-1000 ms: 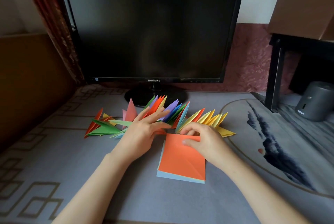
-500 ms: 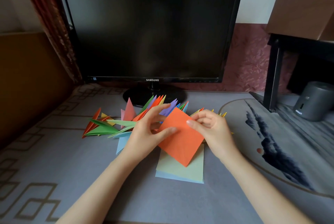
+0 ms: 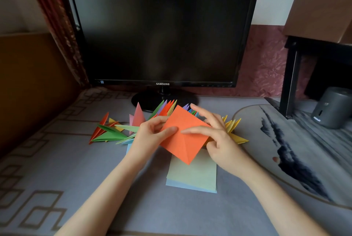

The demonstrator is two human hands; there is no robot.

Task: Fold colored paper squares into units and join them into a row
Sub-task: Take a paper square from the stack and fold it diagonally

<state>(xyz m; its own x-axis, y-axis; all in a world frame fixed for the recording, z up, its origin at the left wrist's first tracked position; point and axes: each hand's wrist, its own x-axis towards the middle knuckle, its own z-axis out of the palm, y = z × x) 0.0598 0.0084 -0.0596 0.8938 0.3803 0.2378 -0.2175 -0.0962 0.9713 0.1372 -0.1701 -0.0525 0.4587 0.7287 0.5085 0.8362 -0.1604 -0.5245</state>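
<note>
1. Orange square (image 3: 182, 138) held up over the paper stack (image 3: 192, 176), near the row of units (image 3: 163, 107).
2. Left hand (image 3: 150, 136) grip pinches its left edge; right hand (image 3: 221, 138) pinches the right corner.
3. Best match corners exactly before creasing.

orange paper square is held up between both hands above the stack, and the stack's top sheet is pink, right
Not quite: the head view shows the top sheet of the stack is pale green, not pink. The rest holds: the left hand and right hand hold the orange paper square up above the stack.
</note>
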